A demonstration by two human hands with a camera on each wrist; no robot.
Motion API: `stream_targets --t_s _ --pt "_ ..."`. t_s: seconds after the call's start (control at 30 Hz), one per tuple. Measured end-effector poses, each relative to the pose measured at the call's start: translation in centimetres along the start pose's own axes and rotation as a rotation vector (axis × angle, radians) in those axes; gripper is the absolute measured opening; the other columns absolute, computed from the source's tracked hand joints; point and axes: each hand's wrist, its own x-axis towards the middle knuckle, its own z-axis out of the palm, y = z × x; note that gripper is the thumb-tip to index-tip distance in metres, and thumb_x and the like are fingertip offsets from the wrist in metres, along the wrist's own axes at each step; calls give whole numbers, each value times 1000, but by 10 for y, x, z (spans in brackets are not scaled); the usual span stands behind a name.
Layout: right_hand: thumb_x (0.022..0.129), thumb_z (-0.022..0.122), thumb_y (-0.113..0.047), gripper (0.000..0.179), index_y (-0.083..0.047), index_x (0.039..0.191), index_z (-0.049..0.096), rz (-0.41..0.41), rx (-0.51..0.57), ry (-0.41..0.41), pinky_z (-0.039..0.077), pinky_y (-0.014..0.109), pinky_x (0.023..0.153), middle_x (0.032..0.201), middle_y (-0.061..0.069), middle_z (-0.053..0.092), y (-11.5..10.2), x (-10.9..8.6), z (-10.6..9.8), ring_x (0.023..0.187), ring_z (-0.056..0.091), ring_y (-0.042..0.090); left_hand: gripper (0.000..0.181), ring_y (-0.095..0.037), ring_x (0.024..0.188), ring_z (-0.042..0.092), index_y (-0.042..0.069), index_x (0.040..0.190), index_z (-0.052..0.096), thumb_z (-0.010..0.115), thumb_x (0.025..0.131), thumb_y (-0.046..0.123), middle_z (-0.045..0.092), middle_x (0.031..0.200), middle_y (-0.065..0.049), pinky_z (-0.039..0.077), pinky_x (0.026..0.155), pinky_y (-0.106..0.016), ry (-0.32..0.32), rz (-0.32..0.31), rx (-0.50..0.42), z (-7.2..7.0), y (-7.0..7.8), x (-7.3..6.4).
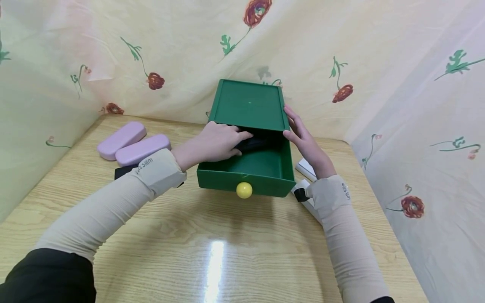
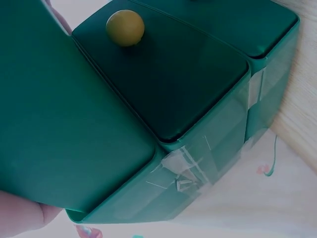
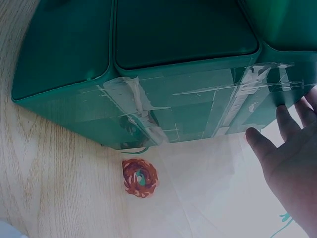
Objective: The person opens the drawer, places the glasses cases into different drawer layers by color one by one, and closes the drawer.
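Note:
A green drawer cabinet [image 1: 250, 105] stands against the flowered cloth, its top drawer [image 1: 261, 166] pulled far out. My left hand [image 1: 219, 143] reaches over the drawer's left wall, with thumb and forefinger around a long black object [image 1: 255, 143] lying toward the back of the drawer. Part of that object is in shadow under the cabinet top. Along the cabinet's right side rests my right hand [image 1: 305, 141], fingers extended and spread. In the right wrist view the fingertips touch the taped side wall [image 3: 198, 104]. A yellow knob [image 1: 244, 190] marks the drawer front.
Two lilac oblong cases [image 1: 142, 149] lie on the table to the left, with a black item [image 1: 123, 171] partly under my left forearm. White oblong items [image 1: 306, 169] lie right of the cabinet. Below the open drawer is another drawer with a yellow knob [image 2: 125, 28].

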Motion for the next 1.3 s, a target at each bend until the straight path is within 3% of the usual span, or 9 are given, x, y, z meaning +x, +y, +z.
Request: stream_targets --t_s 0.2,0.4,0.73,1.0,1.3 --pt "101 43 -28 63 -32 156 12 -9 10 -4 11 65 118 164 -13 4 0 1 -1 153 4 24 53 -24 101 67 25 141 50 65 92 36 68 117 -6 52 63 -37 -5 -26 18 -1 2 0" --pt "101 44 -30 64 -33 156 12 -5 5 -3 11 64 118 163 -15 4 2 0 0 153 4 23 53 -25 106 66 25 142 50 65 92 35 67 122 -7 53 66 -38 -18 -35 8 0 1 -1" --pt "101 44 -29 63 -34 156 13 -10 6 -7 10 65 118 163 -15 4 2 1 -2 153 3 23 50 -23 104 67 24 140 52 65 93 36 65 127 -5 50 54 -35 25 -21 -34 -9 1 -12" --pt "101 44 -29 63 -35 155 13 0 -1 -5 9 65 118 163 -16 4 0 0 -1 153 3 22 47 -20 95 67 23 137 55 64 93 36 66 120 -3 42 48 -30 95 -15 -87 -19 2 -25" --pt "101 44 -28 63 -35 155 13 4 8 -6 9 65 118 163 -16 4 1 1 -1 153 3 22 40 -18 86 67 19 132 60 63 94 33 67 117 -4 42 48 -29 205 26 -164 -32 8 -43"
